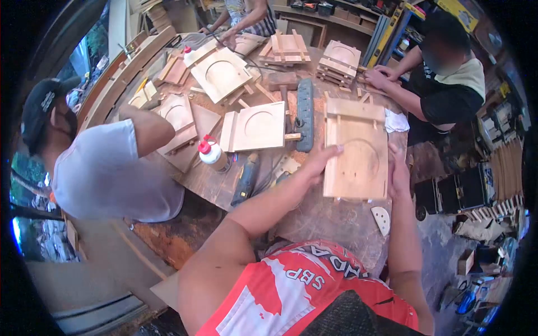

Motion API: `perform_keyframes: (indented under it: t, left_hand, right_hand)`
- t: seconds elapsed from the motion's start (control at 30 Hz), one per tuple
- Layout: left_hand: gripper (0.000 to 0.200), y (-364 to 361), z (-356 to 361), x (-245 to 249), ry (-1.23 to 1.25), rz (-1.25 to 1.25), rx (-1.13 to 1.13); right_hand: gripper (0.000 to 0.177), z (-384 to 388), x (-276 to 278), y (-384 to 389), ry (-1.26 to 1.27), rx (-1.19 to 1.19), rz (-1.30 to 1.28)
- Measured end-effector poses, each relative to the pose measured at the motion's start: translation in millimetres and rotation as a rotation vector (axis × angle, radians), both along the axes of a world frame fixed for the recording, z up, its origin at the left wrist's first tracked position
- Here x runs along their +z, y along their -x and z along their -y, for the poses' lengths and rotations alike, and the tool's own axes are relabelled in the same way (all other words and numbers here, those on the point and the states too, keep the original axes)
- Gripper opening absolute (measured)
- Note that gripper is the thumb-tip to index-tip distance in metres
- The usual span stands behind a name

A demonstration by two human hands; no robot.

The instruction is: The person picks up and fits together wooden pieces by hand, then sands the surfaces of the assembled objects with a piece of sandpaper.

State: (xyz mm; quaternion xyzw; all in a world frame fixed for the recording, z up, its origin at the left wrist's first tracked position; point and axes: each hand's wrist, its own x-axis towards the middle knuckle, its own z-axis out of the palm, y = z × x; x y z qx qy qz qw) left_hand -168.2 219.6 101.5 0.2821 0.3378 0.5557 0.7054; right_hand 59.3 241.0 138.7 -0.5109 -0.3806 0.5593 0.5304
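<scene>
Wooden panel (355, 178): at the near right part of the table (305, 215), round recess facing up. You have it clamped between both hands: left hand (325, 161) on the left edge with the thumb over the face, right hand (399, 175) against the right edge. Fingers under the panel are hidden; whether it is lifted or touches the tabletop cannot be told.

Hold judged sound. Advised: keep pressure even on both sides, support from below, and keep the thumb off the recess rim. Hold the panel level; the crosspiece (356, 108) at its far end may make that end heavier. Maintain clearance from the white cloth (396, 121), far right, and the power strip (304, 116), left.
</scene>
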Motion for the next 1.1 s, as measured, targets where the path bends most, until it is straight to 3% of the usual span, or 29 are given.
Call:
perform_keyframes:
  t: [0.03, 0.07, 0.13, 0.23, 0.4, 0.47, 0.57, 0.67, 0.8, 1.0, 1.07, 1.1]
  left_hand:
    - [0.062, 0, -12, 4, 0.013, 0.113, 0.039]
    - [0.058, -1, -27, 6, 0.028, 0.225, 0.080]
    - [0.053, -4, -68, 7, 0.010, 0.349, 0.036]
    - [0.053, -1, -141, 14, -0.093, 0.413, 0.188]
    - [0.055, 14, -280, -9, -0.198, 0.281, 0.391]
    - [0.055, 11, -301, -10, -0.213, 0.226, 0.483]
    - [0.067, 3, -323, 2, -0.054, 0.312, 0.577]
    - [0.079, -22, -371, -22, -0.143, 0.438, 0.743]
    - [0.098, -42, -393, -8, 0.076, 0.560, 0.842]
    - [0.101, -70, -440, -4, 0.069, 0.634, 0.990]
    - [0.101, -76, -450, -1, 0.135, 0.507, 1.110]
    - [0.103, -73, -454, 2, 0.222, 0.267, 1.187]
  right_hand:
    - [0.039, -4, 3, 1, -0.007, -0.051, -0.199]
    - [0.039, -9, -10, -8, -0.005, -0.066, -0.196]
    - [0.045, -12, -57, -42, -0.126, -0.028, 0.186]
    - [0.038, 23, -124, -67, -0.220, 0.155, 0.808]
    - [0.050, 102, -149, -42, -0.224, 0.370, 1.030]
    - [0.057, 114, -150, -36, -0.353, 0.494, 1.177]
    - [0.064, 131, -171, -39, -0.410, 0.482, 1.139]
    - [0.066, 130, -169, -31, -0.430, 0.495, 1.204]
    - [0.064, 130, -175, -33, -0.410, 0.526, 1.229]
    - [0.055, 130, -173, -33, -0.353, 0.532, 1.290]
    - [0.051, 129, -172, -34, -0.363, 0.540, 1.266]
    - [0.051, 129, -171, -34, -0.355, 0.536, 1.268]
